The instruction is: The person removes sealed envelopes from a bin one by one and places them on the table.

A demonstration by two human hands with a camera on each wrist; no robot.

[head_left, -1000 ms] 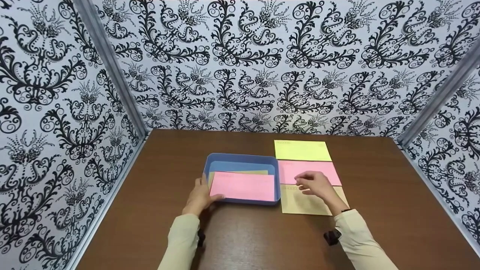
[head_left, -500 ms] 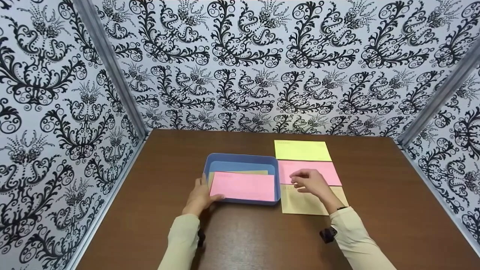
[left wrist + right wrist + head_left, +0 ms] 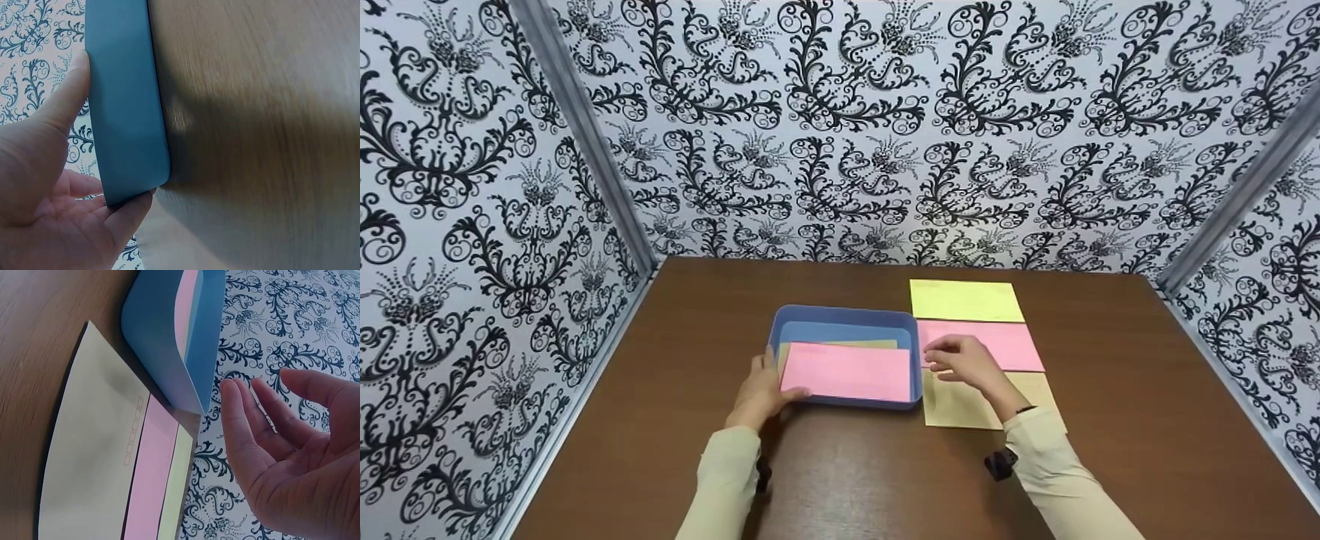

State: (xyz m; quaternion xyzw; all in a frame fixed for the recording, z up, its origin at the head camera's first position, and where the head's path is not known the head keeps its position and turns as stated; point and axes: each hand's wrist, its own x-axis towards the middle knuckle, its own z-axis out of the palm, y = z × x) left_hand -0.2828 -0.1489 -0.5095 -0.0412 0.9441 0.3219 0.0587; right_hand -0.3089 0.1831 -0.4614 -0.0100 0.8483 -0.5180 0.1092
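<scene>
A blue tray [image 3: 844,318] sits on the table with a pink envelope [image 3: 847,375] lying over a tan one [image 3: 881,344]. My left hand [image 3: 756,390] grips its near left corner, thumb at the front rim and fingers round the side; the left wrist view shows the hand [image 3: 73,185] against the tray wall [image 3: 124,95]. Bent fingers with nothing between them make up my right hand [image 3: 966,364], held above the right-hand envelopes near the tray's right wall. In the right wrist view, thumb and fingertips of that hand [image 3: 281,455] stand apart.
Right of the tray, envelopes lie in a column: yellow [image 3: 964,300] at the back, pink [image 3: 1009,346] in the middle, tan [image 3: 967,405] nearest me. The brown table [image 3: 855,472] is bounded by patterned walls [image 3: 855,172] at the back and sides.
My right hand has moved left, from over the envelope column toward the tray's right edge. The left hand and the tray stay in place.
</scene>
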